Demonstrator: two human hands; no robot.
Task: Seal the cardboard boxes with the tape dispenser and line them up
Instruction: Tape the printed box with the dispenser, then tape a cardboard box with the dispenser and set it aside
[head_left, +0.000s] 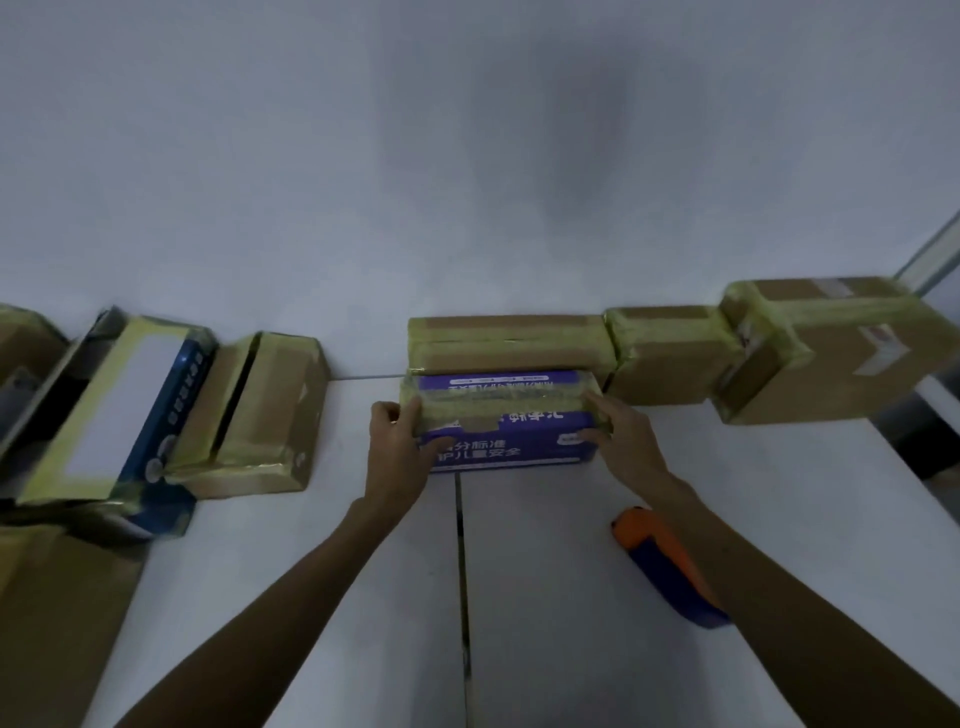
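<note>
A purple box (506, 415) with white lettering and a yellowish tape strip across its top sits in the middle of the white table. My left hand (397, 447) grips its left end, thumb on the front face. My right hand (621, 441) presses on its right end with fingers laid over the taped edge. Just behind it stands a taped brown box (509, 340). Beside that one, to the right, come a second taped box (670, 353) and a larger one (836, 348). The orange and blue tape dispenser (667, 564) lies on the table under my right forearm.
At left stand a brown box (260, 415) with its top slit open, a blue and white box (119, 410) with open flaps, and flat cardboard (57, 618) at the near left corner. A seam (461, 571) runs down the table. A grey wall rises behind.
</note>
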